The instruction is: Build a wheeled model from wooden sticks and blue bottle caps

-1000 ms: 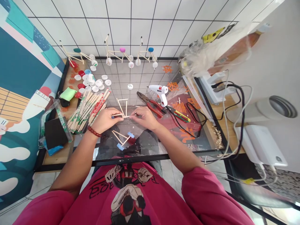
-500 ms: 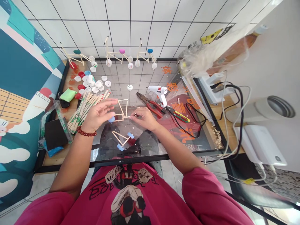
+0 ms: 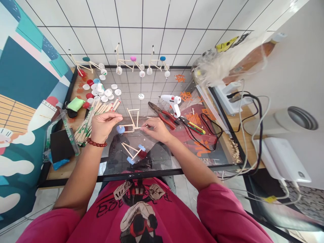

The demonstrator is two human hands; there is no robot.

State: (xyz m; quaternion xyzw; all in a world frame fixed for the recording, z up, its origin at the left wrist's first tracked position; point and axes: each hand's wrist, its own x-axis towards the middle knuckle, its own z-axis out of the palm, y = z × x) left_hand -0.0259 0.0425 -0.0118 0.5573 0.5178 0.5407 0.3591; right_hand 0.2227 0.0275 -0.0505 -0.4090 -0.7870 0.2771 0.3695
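Note:
My right hand (image 3: 157,130) pinches the end of a small frame of wooden sticks (image 3: 136,118), which looks like part of a model bicycle. A light-blue bottle cap (image 3: 120,129) sits at the frame's left end. Just left of the frame is my left hand (image 3: 105,125), thumb and fingers pressed together; whatever is between them, if anything, is too small to make out. Nearer to me on the glass tabletop lies a stick triangle (image 3: 132,150) with light-blue pieces at two corners.
Several finished stick bicycles (image 3: 126,63) stand along the back. Loose bottle caps (image 3: 107,92) and a heap of wooden sticks (image 3: 87,121) lie left. Pliers (image 3: 162,113), a white glue gun (image 3: 173,101), a utility knife (image 3: 193,125) and a black cable (image 3: 215,135) lie right.
My left hand has closed from spread fingers to a pinch and drawn slightly back from the frame, uncovering the blue cap. My right hand keeps its grip; the view has shifted slightly.

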